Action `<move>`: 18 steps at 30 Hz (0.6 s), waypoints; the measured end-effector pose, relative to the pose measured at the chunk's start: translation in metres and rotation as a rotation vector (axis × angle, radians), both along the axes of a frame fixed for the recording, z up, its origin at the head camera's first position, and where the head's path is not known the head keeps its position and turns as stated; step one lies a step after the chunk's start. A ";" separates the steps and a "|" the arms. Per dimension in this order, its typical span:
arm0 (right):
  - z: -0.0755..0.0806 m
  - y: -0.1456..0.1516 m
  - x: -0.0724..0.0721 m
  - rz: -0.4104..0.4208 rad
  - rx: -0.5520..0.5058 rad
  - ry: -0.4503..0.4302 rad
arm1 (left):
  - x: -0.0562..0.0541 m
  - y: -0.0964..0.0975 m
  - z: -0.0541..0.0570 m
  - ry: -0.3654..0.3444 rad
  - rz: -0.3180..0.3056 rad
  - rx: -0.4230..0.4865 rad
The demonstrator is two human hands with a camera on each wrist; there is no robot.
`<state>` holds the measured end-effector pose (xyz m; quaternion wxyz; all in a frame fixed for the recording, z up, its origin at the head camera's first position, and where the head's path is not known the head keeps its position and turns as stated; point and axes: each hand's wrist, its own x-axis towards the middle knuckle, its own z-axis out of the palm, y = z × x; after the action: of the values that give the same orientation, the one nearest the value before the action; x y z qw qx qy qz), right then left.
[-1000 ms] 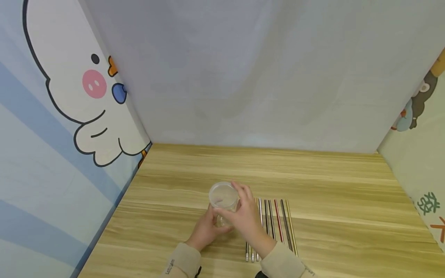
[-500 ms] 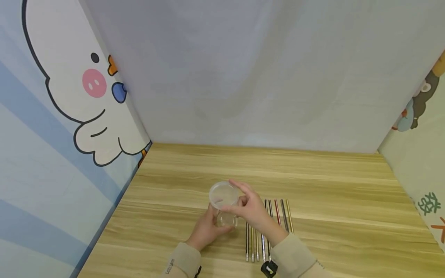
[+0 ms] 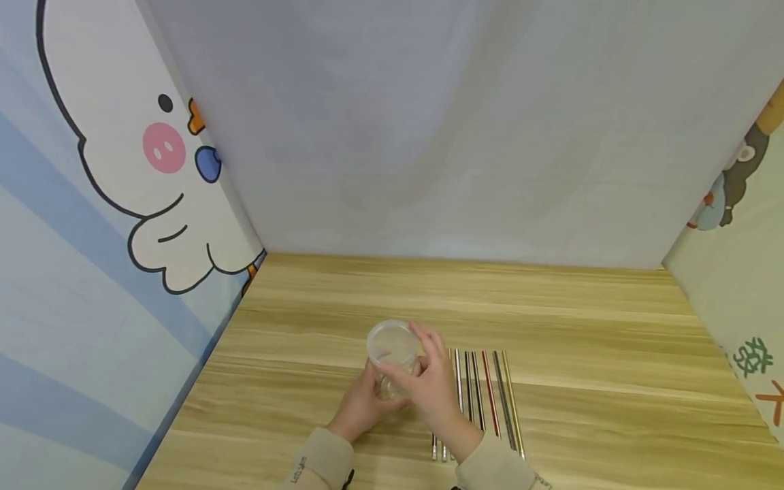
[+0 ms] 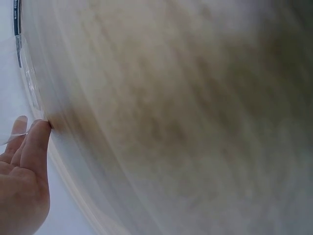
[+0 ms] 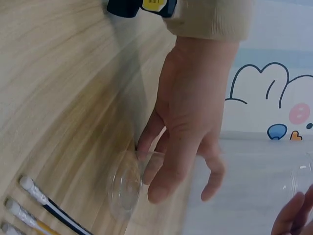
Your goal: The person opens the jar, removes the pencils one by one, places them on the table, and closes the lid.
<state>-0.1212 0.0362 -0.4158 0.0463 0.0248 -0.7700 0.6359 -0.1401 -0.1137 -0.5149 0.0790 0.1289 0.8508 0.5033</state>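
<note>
A clear plastic jar (image 3: 389, 388) with a translucent round lid (image 3: 392, 342) is between both hands in the head view. Low on its left side, my left hand (image 3: 360, 408) grips the jar body. From the right, my right hand (image 3: 436, 388) holds the lid's rim between thumb and fingers. The right wrist view has the left hand (image 5: 188, 117) around the jar near its bottom (image 5: 125, 188), and the right hand's fingers (image 5: 291, 215) at the edge. A hand (image 4: 29, 171) touches the blurred jar wall (image 4: 161, 122) in the left wrist view; which hand, I cannot tell.
Several pencils (image 3: 491, 384) lie in a row right of the jar, partly under the right forearm. Around them spreads the wood-grain tabletop (image 3: 306, 306). A plain grey sheet (image 3: 459, 136) stands behind it, with printed cartoon panels at the left (image 3: 110, 102) and right (image 3: 729, 299).
My right hand swung a little right around the lid half a second ago, then came back left over its near rim. The left hand and the jar stay nearly in place.
</note>
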 end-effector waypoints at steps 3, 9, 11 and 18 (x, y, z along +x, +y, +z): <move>0.000 -0.003 0.003 -0.037 0.056 0.022 | 0.000 0.000 0.000 0.004 0.002 -0.012; 0.001 0.002 -0.001 0.016 0.041 0.020 | -0.001 0.001 0.001 0.006 -0.016 0.004; 0.002 0.007 -0.003 0.069 0.000 0.002 | -0.002 0.002 0.001 0.009 -0.018 0.007; 0.005 0.027 -0.016 0.240 -0.023 -0.028 | -0.001 0.000 0.002 -0.023 -0.005 -0.011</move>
<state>-0.1375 0.0636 -0.4109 -0.0407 0.1073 -0.7548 0.6458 -0.1408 -0.1136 -0.5133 0.0907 0.1248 0.8523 0.4997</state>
